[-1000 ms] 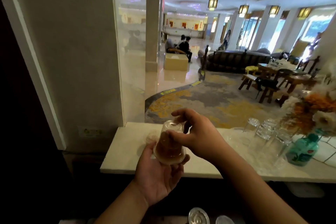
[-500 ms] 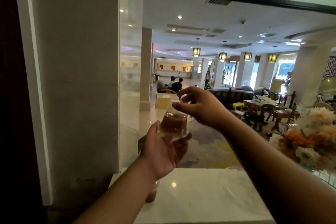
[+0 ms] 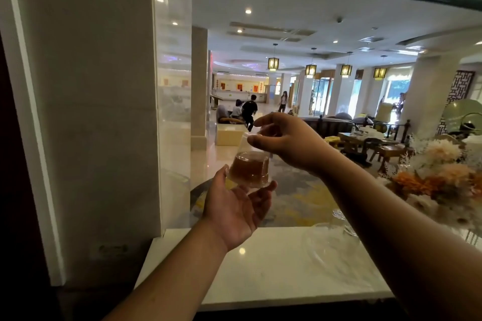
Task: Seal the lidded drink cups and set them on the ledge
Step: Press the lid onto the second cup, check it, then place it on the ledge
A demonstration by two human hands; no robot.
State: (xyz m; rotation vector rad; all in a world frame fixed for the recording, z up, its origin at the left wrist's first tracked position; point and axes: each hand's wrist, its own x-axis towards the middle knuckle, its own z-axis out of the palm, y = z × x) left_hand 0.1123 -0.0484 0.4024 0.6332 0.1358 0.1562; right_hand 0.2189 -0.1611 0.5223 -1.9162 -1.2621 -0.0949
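1. The drink cup is up in the air, above the back edge of the white ledge, nearer its left end.
2. It has brown drink inside, and its wide end points down.
3. The left hand is under the cup, palm up, with its fingers loose and spread. The wide end sits on them.
4. The right hand pinches the cup's narrow top end with thumb and fingers.
5. Flowers stand by the ledge's right end.

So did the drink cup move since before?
Yes, up. Before, the cup overlapped the white ledge; now the left hand and right hand have it well above.
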